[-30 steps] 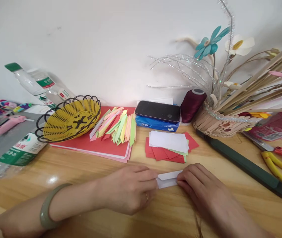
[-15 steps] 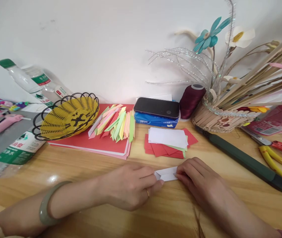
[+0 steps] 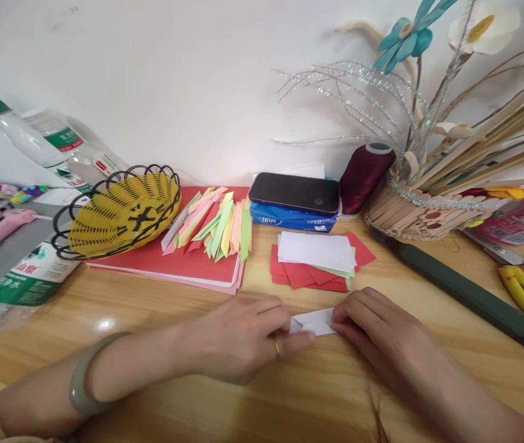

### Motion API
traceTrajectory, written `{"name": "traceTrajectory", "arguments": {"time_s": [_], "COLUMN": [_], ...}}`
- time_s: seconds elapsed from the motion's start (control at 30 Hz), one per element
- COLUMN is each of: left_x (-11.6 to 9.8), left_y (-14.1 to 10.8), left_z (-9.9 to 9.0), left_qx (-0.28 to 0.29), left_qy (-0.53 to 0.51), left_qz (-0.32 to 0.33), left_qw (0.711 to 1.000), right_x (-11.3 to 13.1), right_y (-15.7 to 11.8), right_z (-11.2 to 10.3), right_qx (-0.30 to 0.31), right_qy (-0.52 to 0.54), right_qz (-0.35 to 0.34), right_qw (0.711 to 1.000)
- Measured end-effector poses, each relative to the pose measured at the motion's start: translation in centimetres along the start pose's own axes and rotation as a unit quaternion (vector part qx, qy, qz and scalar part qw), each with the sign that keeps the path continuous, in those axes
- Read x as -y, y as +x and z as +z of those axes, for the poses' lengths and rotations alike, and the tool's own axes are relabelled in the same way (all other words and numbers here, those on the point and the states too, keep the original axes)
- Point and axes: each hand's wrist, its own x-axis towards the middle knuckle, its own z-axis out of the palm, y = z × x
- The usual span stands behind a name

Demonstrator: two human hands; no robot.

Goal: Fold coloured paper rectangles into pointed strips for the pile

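Observation:
A small folded piece of white paper lies just above the wooden table between my two hands. My left hand, with a ring on it and a bangle at the wrist, grips the paper's left end, its index finger stretched along the lower edge. The right end is pinched between the thumb and fingers of my right hand. Both ends of the paper are hidden under my fingers. Just behind it lies a stack of white paper slips on top of red slips and green ones.
Folded coloured strips rest on red sheets beside a yellow basket. A phone lies on a blue tissue pack near a maroon thread spool. On the right are a dark green tool and yellow-handled pliers.
The view has shifted slightly. My left index finger has slid further right along the paper, its tip now past the fold. Both hands still hold the paper.

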Motion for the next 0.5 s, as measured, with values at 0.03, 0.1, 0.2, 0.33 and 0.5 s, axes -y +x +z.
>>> {"name": "traceTrajectory", "arguments": {"time_s": [0.03,0.1,0.2,0.33,0.5], "left_x": [0.0,-0.1,-0.3,-0.3,0.2], "left_y": [0.0,0.1,0.1,0.0,-0.1], "left_z": [-0.1,-0.2,0.0,0.4,0.3], "left_qx": [0.005,0.015,0.019,0.011,-0.043], "left_qy": [-0.003,-0.029,-0.058,-0.017,0.029], "left_qz": [-0.002,-0.043,-0.103,-0.054,0.019], "left_qw": [1.0,0.999,0.993,0.998,0.998], "right_x": [0.1,0.4,0.9,1.3,1.3], "right_y": [0.1,0.1,0.1,-0.2,-0.4], "right_z": [-0.1,-0.2,-0.2,0.1,0.4], "right_qx": [-0.004,-0.014,-0.014,-0.008,0.019], "right_qy": [-0.003,-0.011,-0.014,0.017,0.064], "right_qz": [-0.004,-0.01,-0.016,-0.03,-0.013], "right_qw": [1.0,1.0,1.0,0.999,0.998]}}
